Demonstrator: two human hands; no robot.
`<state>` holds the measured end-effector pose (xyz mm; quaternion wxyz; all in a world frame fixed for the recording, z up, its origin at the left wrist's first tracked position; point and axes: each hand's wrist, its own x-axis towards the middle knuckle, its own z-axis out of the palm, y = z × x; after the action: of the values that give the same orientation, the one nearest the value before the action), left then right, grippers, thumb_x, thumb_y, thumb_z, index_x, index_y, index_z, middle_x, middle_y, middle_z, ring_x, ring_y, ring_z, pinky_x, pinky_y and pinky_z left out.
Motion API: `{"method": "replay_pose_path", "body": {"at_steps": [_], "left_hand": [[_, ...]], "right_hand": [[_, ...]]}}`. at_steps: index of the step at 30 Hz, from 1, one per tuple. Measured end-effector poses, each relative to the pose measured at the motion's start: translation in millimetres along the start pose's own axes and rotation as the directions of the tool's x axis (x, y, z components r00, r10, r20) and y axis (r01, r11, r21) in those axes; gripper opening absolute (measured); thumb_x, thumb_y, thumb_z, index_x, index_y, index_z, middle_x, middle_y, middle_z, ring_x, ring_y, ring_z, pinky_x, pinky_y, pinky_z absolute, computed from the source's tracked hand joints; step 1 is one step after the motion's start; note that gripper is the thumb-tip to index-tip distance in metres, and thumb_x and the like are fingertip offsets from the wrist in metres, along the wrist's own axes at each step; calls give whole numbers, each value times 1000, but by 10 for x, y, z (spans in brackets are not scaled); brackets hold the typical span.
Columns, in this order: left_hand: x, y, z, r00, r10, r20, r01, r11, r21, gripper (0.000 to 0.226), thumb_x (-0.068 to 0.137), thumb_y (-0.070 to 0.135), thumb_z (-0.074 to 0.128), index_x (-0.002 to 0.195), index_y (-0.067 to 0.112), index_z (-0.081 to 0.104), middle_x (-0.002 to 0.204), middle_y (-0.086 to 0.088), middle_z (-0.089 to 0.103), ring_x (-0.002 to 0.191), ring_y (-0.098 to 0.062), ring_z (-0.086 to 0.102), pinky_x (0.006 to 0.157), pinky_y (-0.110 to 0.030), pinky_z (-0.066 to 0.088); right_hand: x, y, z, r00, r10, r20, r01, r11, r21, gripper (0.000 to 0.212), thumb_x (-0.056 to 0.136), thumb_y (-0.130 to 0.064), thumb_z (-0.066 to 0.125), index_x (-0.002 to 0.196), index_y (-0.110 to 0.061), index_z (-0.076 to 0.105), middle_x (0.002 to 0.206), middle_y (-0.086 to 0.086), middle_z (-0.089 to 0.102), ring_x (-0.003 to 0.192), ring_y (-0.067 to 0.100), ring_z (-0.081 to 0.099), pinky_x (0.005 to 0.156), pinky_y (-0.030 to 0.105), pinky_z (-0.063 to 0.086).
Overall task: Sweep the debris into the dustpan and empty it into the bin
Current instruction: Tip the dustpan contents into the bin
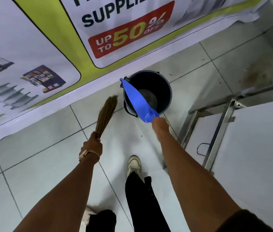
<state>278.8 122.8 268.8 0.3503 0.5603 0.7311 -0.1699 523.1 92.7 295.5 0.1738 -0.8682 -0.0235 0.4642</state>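
Observation:
A dark round bin (pixel 165 91) stands on the tiled floor against a banner-covered wall. My right hand (pixel 160 124) grips the handle of a blue plastic dustpan (pixel 135 96), which is tipped on its side over the bin's left rim, its pan end reaching toward the far edge. My left hand (pixel 93 144), with a watch on the wrist, is closed around the bound end of a short brown straw broom (pixel 106 111); its bristles point up and away, left of the bin and off the floor. No debris shows in the pan.
A large printed banner (pixel 52 47) hangs along the wall at left and top. A white cabinet with a metal frame (pixel 224 124) stands at right, close to my right arm. My feet in light shoes (pixel 134 164) rest on grey floor tiles; a stained patch lies at far right.

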Motion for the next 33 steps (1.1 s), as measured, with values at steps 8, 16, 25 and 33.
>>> {"method": "replay_pose_path", "body": {"at_steps": [8,16,25,33], "left_hand": [[39,-198,-90,999,-17,-36,16,1000,-20,37,98,31,34,135,29,41,109,-22,61,81,-35,52,69,-37,39],[-111,-785,-329,994,-75,-85,69,995,-70,43,99,38,30,137,19,38,120,-25,59,107,-44,57,85,-44,44],[252,-1974,-67,994,-86,-60,82,994,-76,30,100,30,33,115,6,40,103,-26,64,95,-43,61,69,-42,43],[1776,-2500,1063,995,-104,-4,103,993,-63,18,94,27,44,107,15,42,99,-23,59,76,-34,50,65,-40,39]], "right_hand": [[-233,128,301,994,74,77,-85,986,146,44,97,-19,33,134,1,47,137,21,52,126,36,53,101,39,46],[-835,278,666,934,-301,-193,285,952,-107,41,98,-28,43,132,-6,49,135,16,54,125,36,49,103,48,41],[-857,1160,1722,824,-556,-109,438,748,-499,40,89,-19,58,127,-8,54,120,11,63,109,36,56,97,44,34],[736,1937,2747,861,-501,-92,358,723,-590,44,90,-14,57,133,-9,50,127,11,59,121,35,50,107,47,32]]}}
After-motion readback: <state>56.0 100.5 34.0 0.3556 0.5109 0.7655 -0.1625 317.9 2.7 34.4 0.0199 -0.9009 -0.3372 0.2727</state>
